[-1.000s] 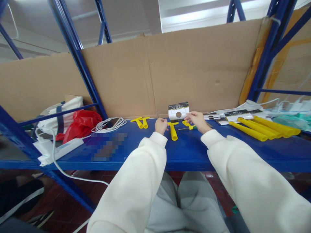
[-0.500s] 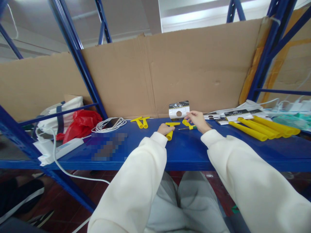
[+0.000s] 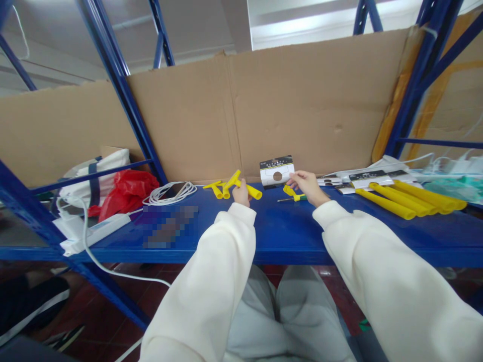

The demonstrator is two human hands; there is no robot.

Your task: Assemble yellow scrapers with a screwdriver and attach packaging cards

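Note:
My left hand [image 3: 241,193] is closed around a yellow T-shaped handle [image 3: 253,192], whose round open end points right. Just left of it, two more yellow T-shaped pieces [image 3: 214,190] lie on the blue shelf, one partly behind the held piece. My right hand [image 3: 307,186] pinches the lower right corner of a black-and-white printed card [image 3: 276,172] with a round hole, held upright near the cardboard. Beneath the card and beside my right hand lies a screwdriver [image 3: 292,198] with a green and yellow handle, next to a small yellow part [image 3: 289,190].
Several long yellow handles [image 3: 407,201] with cards lie at the right. A coiled white cable [image 3: 169,194], a red plastic bag [image 3: 130,191] and a power strip [image 3: 98,232] are at the left. Cardboard [image 3: 302,100] walls the back; blue posts [image 3: 121,90] stand at the sides.
My left hand has moved left and farther back with the yellow T-shaped handle, turning it so its round end points right. The card in my right hand has shifted slightly left.

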